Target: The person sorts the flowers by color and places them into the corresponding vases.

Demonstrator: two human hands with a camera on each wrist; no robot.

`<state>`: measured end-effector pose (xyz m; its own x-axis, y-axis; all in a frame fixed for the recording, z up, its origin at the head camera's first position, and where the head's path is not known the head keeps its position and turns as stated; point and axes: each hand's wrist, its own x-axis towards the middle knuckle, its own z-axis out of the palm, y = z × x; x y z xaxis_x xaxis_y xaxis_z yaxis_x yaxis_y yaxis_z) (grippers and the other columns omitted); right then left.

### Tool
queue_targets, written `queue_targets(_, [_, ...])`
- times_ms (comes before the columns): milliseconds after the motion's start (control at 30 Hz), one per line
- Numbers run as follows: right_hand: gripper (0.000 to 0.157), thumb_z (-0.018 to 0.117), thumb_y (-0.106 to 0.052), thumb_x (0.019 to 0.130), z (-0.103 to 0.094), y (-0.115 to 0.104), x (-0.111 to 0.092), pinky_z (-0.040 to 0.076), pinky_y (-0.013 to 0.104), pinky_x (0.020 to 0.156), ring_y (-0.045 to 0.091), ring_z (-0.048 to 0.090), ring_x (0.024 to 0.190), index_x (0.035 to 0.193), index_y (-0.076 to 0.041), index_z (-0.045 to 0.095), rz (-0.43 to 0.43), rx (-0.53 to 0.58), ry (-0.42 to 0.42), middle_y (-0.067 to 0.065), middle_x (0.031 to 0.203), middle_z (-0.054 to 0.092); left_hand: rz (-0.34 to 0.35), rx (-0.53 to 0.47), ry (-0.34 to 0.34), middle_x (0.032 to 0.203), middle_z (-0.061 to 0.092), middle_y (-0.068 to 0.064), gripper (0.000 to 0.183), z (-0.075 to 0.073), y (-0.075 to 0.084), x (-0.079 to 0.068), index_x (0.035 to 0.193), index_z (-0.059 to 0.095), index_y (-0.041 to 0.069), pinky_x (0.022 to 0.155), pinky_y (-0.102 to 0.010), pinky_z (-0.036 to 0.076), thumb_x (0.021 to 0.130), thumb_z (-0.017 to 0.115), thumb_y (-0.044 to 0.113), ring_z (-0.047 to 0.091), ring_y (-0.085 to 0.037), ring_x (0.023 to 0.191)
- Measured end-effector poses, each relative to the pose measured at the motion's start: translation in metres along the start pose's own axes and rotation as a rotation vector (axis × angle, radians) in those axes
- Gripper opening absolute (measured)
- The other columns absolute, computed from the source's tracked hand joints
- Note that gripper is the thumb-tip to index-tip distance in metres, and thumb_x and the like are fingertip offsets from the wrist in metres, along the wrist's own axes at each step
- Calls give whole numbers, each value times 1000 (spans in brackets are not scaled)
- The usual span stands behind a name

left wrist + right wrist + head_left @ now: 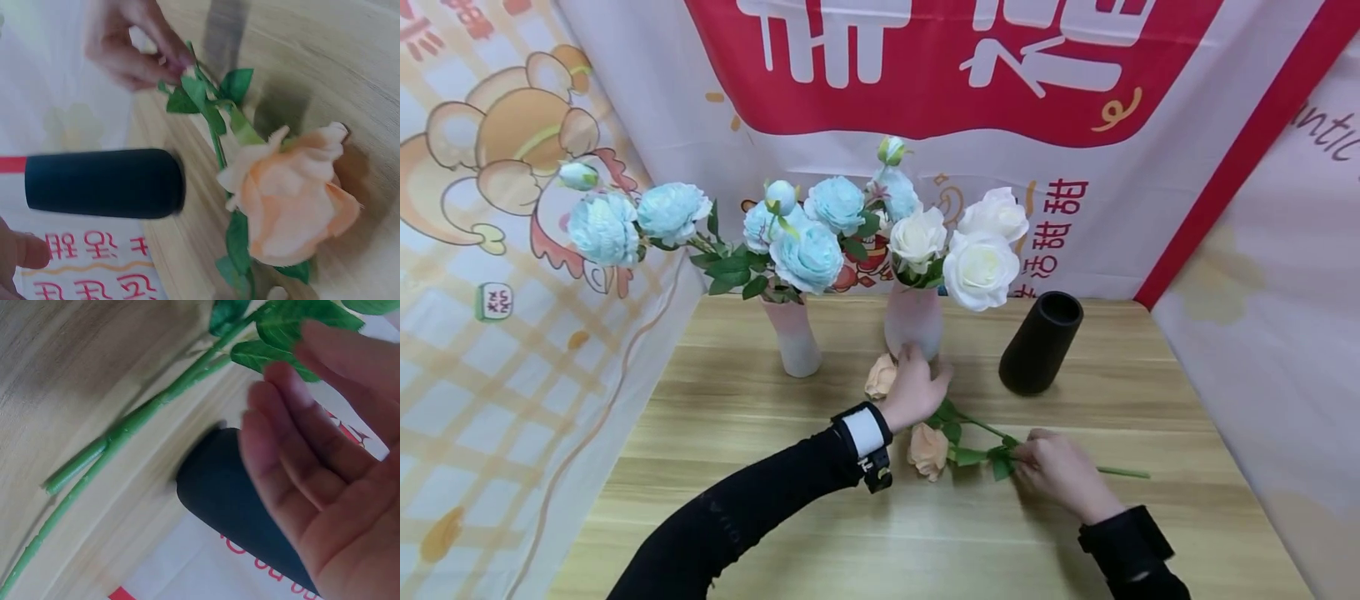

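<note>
Two peach roses lie on the wooden table, the farther bloom (881,377) beside my left hand (916,387) and the nearer bloom (928,452) below it. My left hand reaches over the leaves, its fingertips overlapping the base of the middle vase (913,321) in the head view, thumb spread. In the left wrist view only part of that hand shows, at the lower left edge. My right hand (1060,471) is at the leafy stems; its fingers (281,447) are loosely bent, with a gap to the thumb. Green stems (134,422) lie alongside it, one with a cut end.
A black vase (1041,343) stands at the right, behind my right hand. The middle vase holds white roses (981,268). Light blue flowers (808,254) fill a slim pink-and-white vase (793,337) at the left, some leaning far out. Printed cloth (820,154) hangs behind the table.
</note>
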<state>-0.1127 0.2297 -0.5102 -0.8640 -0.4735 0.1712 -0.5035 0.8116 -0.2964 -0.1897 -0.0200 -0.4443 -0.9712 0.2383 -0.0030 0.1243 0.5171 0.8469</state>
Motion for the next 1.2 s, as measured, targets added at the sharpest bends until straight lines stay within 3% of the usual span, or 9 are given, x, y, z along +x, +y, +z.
queue_targets(67, [16, 78, -1, 75, 4, 1, 2, 43, 26, 50, 9, 51, 63, 82, -15, 78, -36, -13, 53, -9, 72, 50, 28, 18, -52, 149, 23, -37, 70, 3, 5, 2, 148, 14, -15, 100, -44, 42, 103, 50, 24, 43, -43, 126])
queue_targets(167, [17, 76, 3, 73, 9, 2, 4, 43, 26, 49, 11, 52, 62, 77, -14, 76, -86, -37, 94, -8, 72, 49, 46, 50, -122, 148, 31, -32, 66, 9, 14, 9, 150, 19, -11, 98, -43, 44, 103, 50, 23, 49, -40, 123])
queue_targets(367, [22, 74, 7, 66, 19, 1, 15, 44, 32, 48, 16, 55, 59, 65, -14, 67, -132, -89, 110, -6, 68, 46, 67, 148, -187, 152, 35, -20, 64, 29, 25, 43, 153, 26, 0, 109, -37, 34, 103, 51, 31, 36, -29, 137])
queue_targets(533, [19, 81, 3, 68, 28, 0, 18, 50, 34, 51, 19, 60, 61, 65, -12, 69, -142, -123, 90, -2, 69, 50, 173, 202, -210, 151, 36, -19, 68, 45, 33, 67, 153, 25, -1, 108, -31, 34, 101, 55, 32, 37, -25, 137])
queue_targets(700, [19, 82, 0, 69, 33, 0, 19, 51, 36, 54, 19, 60, 63, 64, -12, 69, -111, -154, 40, -2, 69, 52, 285, 244, -236, 152, 32, -22, 75, 50, 44, 81, 153, 21, -3, 107, -27, 34, 98, 61, 29, 35, -25, 138])
queue_targets(833, [16, 77, 3, 71, 37, 0, 22, 50, 38, 53, 20, 59, 62, 67, -11, 69, -67, -173, 20, -2, 69, 51, 319, 285, -270, 153, 30, -20, 80, 55, 43, 93, 153, 19, -3, 107, -25, 31, 96, 64, 31, 32, -22, 139])
queue_targets(933, [16, 73, 5, 70, 40, 0, 24, 48, 38, 51, 22, 58, 61, 70, -10, 67, -56, -187, 34, 1, 70, 51, 326, 283, -268, 154, 30, -18, 84, 62, 44, 101, 153, 20, -3, 108, -23, 29, 94, 68, 31, 31, -20, 139])
queue_targets(1067, [20, 71, 9, 64, 43, 1, 26, 49, 41, 53, 26, 57, 64, 71, -8, 64, -65, -212, 84, 5, 73, 50, 335, 262, -215, 156, 29, -15, 92, 73, 51, 109, 154, 19, 0, 108, -21, 28, 89, 74, 34, 29, -18, 140])
queue_targets(1200, [21, 71, 10, 61, 47, 2, 28, 51, 44, 59, 29, 58, 70, 71, -6, 64, -86, -230, 117, 7, 75, 53, 327, 313, -173, 155, 31, -15, 99, 80, 61, 114, 155, 18, 3, 107, -20, 29, 86, 76, 43, 31, -18, 140])
